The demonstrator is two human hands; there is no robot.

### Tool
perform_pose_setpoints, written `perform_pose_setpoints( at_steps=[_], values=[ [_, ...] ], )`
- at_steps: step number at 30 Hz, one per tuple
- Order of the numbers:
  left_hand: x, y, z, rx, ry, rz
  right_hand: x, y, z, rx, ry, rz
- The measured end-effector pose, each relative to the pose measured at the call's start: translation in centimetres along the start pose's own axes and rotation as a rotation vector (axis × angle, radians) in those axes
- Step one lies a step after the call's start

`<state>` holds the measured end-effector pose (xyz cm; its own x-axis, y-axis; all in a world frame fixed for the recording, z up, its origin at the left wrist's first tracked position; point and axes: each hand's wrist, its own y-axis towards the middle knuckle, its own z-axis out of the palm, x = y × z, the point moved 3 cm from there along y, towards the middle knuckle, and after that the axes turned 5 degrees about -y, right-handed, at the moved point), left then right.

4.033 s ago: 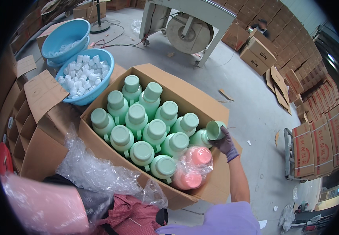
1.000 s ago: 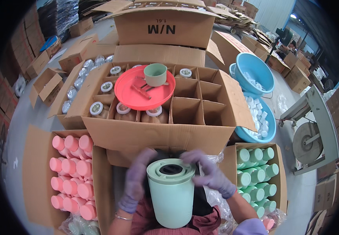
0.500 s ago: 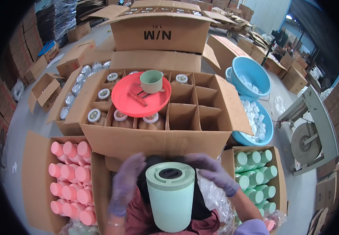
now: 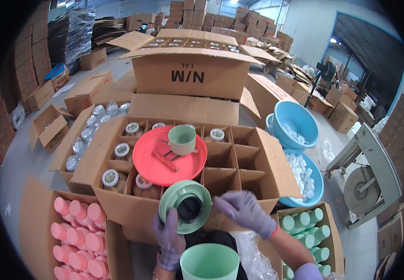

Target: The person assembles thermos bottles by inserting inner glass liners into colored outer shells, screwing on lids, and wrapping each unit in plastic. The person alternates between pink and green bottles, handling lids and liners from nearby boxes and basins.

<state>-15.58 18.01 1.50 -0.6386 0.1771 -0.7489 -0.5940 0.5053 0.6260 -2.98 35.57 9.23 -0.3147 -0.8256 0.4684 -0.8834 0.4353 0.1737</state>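
My left hand (image 4: 169,240), in a purple glove, grips a round mint-green lid (image 4: 185,186) by its lower left edge. The lid is tilted, with a dark round centre facing me. Just right of it, my gloved right hand (image 4: 253,217) is apart from the lid, its fingers reaching toward it and nothing seen in them. Below, a mint-green container body (image 4: 210,263) stands at my lap with its wide mouth uncovered. Beyond the lid, a red round tray (image 4: 148,161) rests on the divided carton and bears a green cup (image 4: 182,142) and a red-handled tool (image 4: 166,162).
A divided carton (image 4: 150,212) holds several silvery-topped flasks in its left cells. Pink bottles (image 4: 78,233) fill a box at left, green bottles (image 4: 307,240) one at right. Blue basins (image 4: 300,123) with white caps stand at the right, near a grey metal machine (image 4: 374,172).
The lid has come off the container body and is raised in my left hand. My right hand has moved up slightly. The view has tipped up.
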Motion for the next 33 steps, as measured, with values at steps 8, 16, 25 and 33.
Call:
perform_pose_setpoints(
  at_steps=[8, 16, 25, 33],
  values=[
    [3.3, -3.7, 4.3, -0.045, 0.019, 0.011, -18.6, 21.8, 1.1, -0.111, -0.404, 0.317],
    [3.2, -2.5, 4.6, -0.017, -0.939, -0.552, -17.0, 21.1, -1.9, -0.229, -0.385, 0.272],
    [-4.0, 7.0, 8.0, 0.552, -1.954, -0.527, 3.0, 1.9, -10.1, -0.689, -0.775, -0.667],
    [-1.6, 0.9, 4.1, 0.317, 0.115, 0.276, 4.2, -9.0, -3.5, -0.303, 0.108, -0.676]
  ],
)
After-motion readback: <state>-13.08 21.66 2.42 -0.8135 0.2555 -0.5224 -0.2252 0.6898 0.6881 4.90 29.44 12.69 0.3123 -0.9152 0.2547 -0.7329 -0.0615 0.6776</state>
